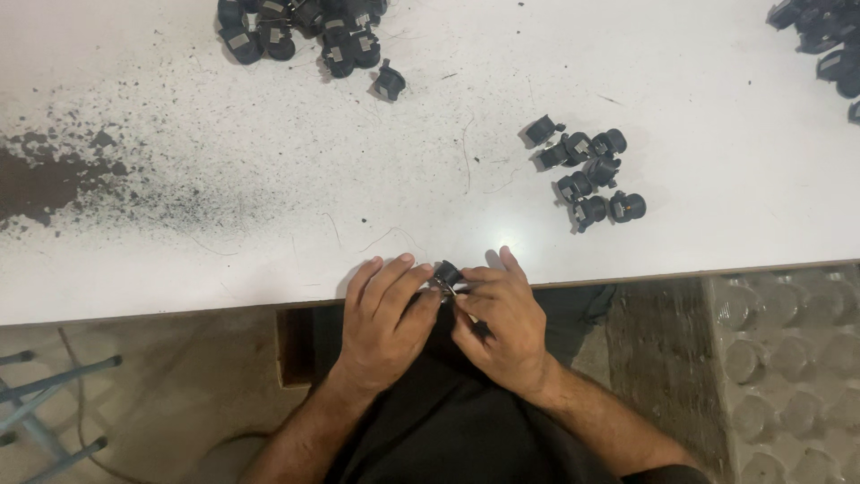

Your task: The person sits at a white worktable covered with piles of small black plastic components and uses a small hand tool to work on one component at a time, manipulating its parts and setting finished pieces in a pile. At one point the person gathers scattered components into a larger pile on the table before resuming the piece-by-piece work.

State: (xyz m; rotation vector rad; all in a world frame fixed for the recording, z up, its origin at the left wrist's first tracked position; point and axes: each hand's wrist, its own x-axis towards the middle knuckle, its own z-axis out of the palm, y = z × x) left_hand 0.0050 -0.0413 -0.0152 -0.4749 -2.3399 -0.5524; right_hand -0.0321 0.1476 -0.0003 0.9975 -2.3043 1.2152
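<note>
A white table [269, 224] fills the upper view, its near edge running across the middle. Dark dust [54, 179] smears it at 9 o'clock and thins out toward the centre. At 12 o'clock a pile [305, 31] of small black plastic parts lies at the far edge, with one stray part [389, 81] just beside it. A second heap [824, 45] sits at 2 o'clock, cut off by the frame. A cluster [587, 175] of about eight more parts lies at 1 o'clock from the hands, well apart from them.

At 6 o'clock, over the table's near edge, the left hand [385, 323] and right hand [502, 323] meet. Between their fingertips is one black part [446, 273] with a bit of bright metal on it. Both hands pinch it, left fingers curled over its left side, right thumb and forefinger closed on its right side.
</note>
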